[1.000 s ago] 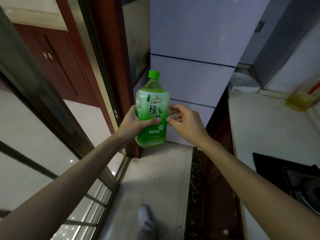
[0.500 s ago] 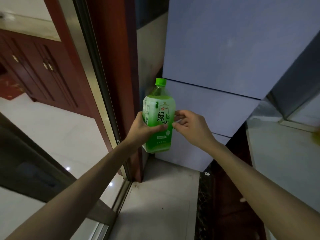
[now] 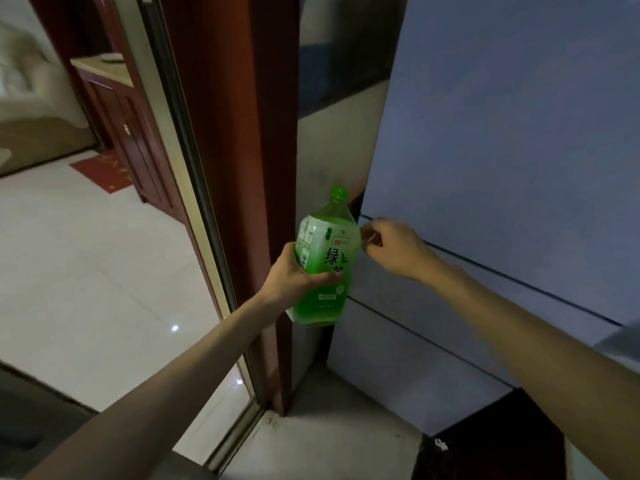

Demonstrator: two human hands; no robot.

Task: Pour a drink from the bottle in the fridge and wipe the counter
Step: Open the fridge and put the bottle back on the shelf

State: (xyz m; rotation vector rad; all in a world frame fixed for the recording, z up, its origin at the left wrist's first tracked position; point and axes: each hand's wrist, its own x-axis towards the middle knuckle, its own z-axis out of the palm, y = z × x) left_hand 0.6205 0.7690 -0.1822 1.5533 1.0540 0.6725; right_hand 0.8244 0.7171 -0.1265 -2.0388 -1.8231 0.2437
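A green tea bottle [image 3: 325,258] with a green cap and a white-green label stands upright in the air in front of the fridge's left edge. My left hand [image 3: 298,275] grips its lower body from the left. My right hand [image 3: 394,249] is off the bottle, just to its right. Its fingers are curled and blurred, at the seam between the upper and middle doors of the pale blue fridge [image 3: 502,150]. Nothing shows in that hand. All fridge doors are closed.
A dark red door frame [image 3: 221,168] with a sliding-door track [image 3: 239,434] stands left of the bottle. Beyond it are a tiled floor, a dark red cabinet [image 3: 128,123] and a red mat [image 3: 104,171]. A dark counter cabinet [image 3: 485,445] sits at the bottom right.
The view has swung left and closer to the fridge. My right hand has come off the bottle and moved up and right to the fridge door seam. My left hand keeps hold of the bottle.
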